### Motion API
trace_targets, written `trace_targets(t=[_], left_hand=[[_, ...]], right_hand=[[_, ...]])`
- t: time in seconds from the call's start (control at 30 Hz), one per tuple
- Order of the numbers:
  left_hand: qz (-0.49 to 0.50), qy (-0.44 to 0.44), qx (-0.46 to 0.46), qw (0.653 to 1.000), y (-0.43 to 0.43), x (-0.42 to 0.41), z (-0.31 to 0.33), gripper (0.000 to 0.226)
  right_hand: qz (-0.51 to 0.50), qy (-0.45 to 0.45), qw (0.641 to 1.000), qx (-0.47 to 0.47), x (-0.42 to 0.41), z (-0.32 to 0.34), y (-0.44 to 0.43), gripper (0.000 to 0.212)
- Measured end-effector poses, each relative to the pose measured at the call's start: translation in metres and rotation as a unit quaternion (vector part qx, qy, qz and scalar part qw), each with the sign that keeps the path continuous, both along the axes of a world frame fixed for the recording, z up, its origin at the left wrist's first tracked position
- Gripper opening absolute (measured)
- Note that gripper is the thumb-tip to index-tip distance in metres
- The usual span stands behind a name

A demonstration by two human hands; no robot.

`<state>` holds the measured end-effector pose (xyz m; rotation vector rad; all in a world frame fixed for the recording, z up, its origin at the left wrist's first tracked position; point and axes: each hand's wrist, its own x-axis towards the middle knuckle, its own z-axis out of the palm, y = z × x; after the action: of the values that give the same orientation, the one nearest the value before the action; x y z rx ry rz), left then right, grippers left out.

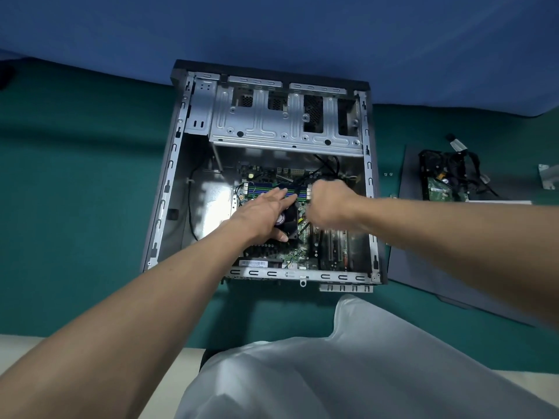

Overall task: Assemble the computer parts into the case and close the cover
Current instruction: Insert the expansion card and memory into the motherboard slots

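The green table (75, 207) carries the open computer case (169, 189), lying on its side at the middle of the surface with its far end against the blue backdrop. Inside, the metal drive cage (272, 122) fills the far end and the motherboard (302, 255) lies on the floor of the case toward its near right corner. The left hand (263, 213) reaches in from the near left, flat and palm down over the black cooler fan (292, 220), its fingers straight and pointing at the blue and green memory slots (266, 189). Just right of it the right hand (329, 204) hangs over the right end of those slots beside black cables; its fingers look curled, but it is blurred and I cannot tell whether it grips anything. Right of the case, 2 small screws (388, 174) lie on the surface. Beyond them the grey cover (423, 267) lies flat toward the right edge, touching the case's near right corner, with a tangle of black cables and a green circuit board (438, 189) on its far end. A small metal bracket (547, 176) sits at the right edge.
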<state>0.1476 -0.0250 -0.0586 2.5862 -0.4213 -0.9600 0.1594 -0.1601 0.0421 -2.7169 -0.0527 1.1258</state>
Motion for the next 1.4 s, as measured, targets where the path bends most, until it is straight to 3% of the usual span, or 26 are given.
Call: trace_targets(t=[0.03, 0.1, 0.17, 0.23, 0.27, 0.33, 0.4, 0.43, 0.47, 0.5, 0.53, 0.57, 0.63, 0.67, 0.73, 0.8, 0.83, 0.93, 0.97, 1.0, 1.03, 1.1, 1.17, 1.2, 1.3, 1.4], left_hand=[[0.002, 0.002, 0.0, 1.0, 0.0, -0.001, 0.0, 0.1], [0.005, 0.001, 0.0, 1.0, -0.001, -0.001, 0.001, 0.1], [0.006, 0.003, -0.004, 1.0, -0.001, 0.001, 0.003, 0.1], [0.009, 0.003, -0.003, 1.0, 0.0, 0.001, 0.003, 0.1], [0.007, 0.003, -0.004, 1.0, 0.0, 0.001, 0.003, 0.1], [0.006, 0.0, -0.006, 1.0, -0.001, 0.002, 0.003, 0.099], [0.006, 0.001, -0.007, 1.0, -0.001, 0.003, 0.003, 0.099], [0.005, 0.003, -0.004, 1.0, -0.001, 0.003, 0.004, 0.1], [0.003, 0.004, 0.001, 1.0, -0.001, 0.003, 0.003, 0.1], [0.002, 0.004, 0.005, 1.0, -0.002, 0.002, 0.003, 0.1], [0.002, 0.005, 0.008, 1.0, -0.002, 0.002, 0.003, 0.1], [0.004, 0.005, 0.009, 1.0, -0.002, 0.001, 0.003, 0.1], [0.009, 0.008, 0.008, 1.0, -0.002, -0.001, 0.003, 0.1], [0.012, 0.007, 0.006, 1.0, -0.002, -0.002, 0.004, 0.1], [0.011, 0.006, 0.003, 1.0, 0.0, -0.001, 0.004, 0.1], [0.013, 0.004, 0.0, 1.0, 0.0, 0.0, 0.004, 0.1], [0.012, 0.002, -0.001, 1.0, 0.0, 0.0, 0.004, 0.1], [0.017, 0.0, -0.004, 1.0, 0.0, 0.003, 0.003, 0.099], [0.017, 0.001, 0.0, 1.0, -0.001, 0.003, 0.003, 0.1], [0.014, 0.001, 0.007, 1.0, -0.002, 0.004, 0.003, 0.1], [0.009, -0.002, 0.017, 1.0, -0.003, 0.005, 0.004, 0.1], [0.003, -0.004, 0.031, 1.0, -0.006, 0.007, 0.004, 0.099], [0.007, -0.001, 0.04, 0.999, -0.008, 0.006, 0.005, 0.101], [0.008, -0.001, 0.044, 0.999, -0.008, 0.006, 0.006, 0.101], [-0.001, -0.006, 0.039, 0.999, -0.007, 0.008, 0.01, 0.1], [-0.006, -0.007, 0.03, 1.0, -0.008, 0.009, 0.015, 0.091]], right_hand=[[-0.139, 0.049, 0.989, 0.019, 0.003, -0.002, -0.001, 0.015], [-0.194, 0.121, 0.973, 0.028, 0.006, 0.002, -0.007, 0.011], [-0.045, 0.139, 0.989, -0.004, 0.004, 0.009, -0.013, 0.015], [0.188, 0.073, 0.977, -0.068, -0.002, 0.015, -0.013, 0.027], [0.309, 0.004, 0.946, -0.099, -0.005, 0.015, -0.013, 0.028], [0.51, -0.132, 0.843, -0.11, -0.009, 0.016, -0.01, 0.021], [0.609, -0.174, 0.769, -0.089, -0.01, 0.014, -0.013, 0.02], [0.623, -0.168, 0.759, -0.088, -0.009, 0.011, -0.013, 0.018], [0.598, -0.16, 0.781, -0.078, -0.011, 0.009, -0.014, 0.015], [0.518, -0.146, 0.84, -0.063, -0.012, 0.006, -0.012, 0.013], [0.365, -0.113, 0.923, -0.041, -0.01, 0.003, -0.009, 0.012], [0.177, -0.077, 0.981, -0.017, -0.007, -0.001, -0.007, 0.012], [-0.098, 0.015, 0.995, 0.005, 0.003, -0.005, -0.008, 0.014], [-0.12, 0.054, 0.991, 0.003, 0.008, -0.004, -0.011, 0.014], [-0.034, 0.112, 0.993, -0.001, 0.009, 0.004, -0.012, 0.016], [0.181, 0.075, 0.979, -0.055, 0.002, 0.016, -0.01, 0.019], [0.299, 0.016, 0.95, -0.087, -0.002, 0.019, -0.009, 0.022], [0.559, -0.139, 0.81, -0.107, -0.008, 0.019, -0.008, 0.019], [0.582, -0.141, 0.795, -0.092, -0.009, 0.019, -0.008, 0.014], [0.56, -0.131, 0.815, -0.073, -0.011, 0.016, -0.009, 0.007], [0.484, -0.119, 0.865, -0.056, -0.009, 0.012, -0.009, 0.01], [0.187, -0.064, 0.98, -0.026, -0.002, 0.005, -0.005, 0.026], [-0.047, 0.009, 0.999, 0.007, 0.004, 0.003, -0.004, 0.023], [-0.06, 0.025, 0.998, 0.012, 0.007, 0.003, -0.004, 0.021], [0.154, 0.043, 0.987, -0.026, 0.0, 0.015, 0.001, 0.017], [0.397, -0.059, 0.908, -0.118, -0.009, 0.019, 0.004, 0.028]])
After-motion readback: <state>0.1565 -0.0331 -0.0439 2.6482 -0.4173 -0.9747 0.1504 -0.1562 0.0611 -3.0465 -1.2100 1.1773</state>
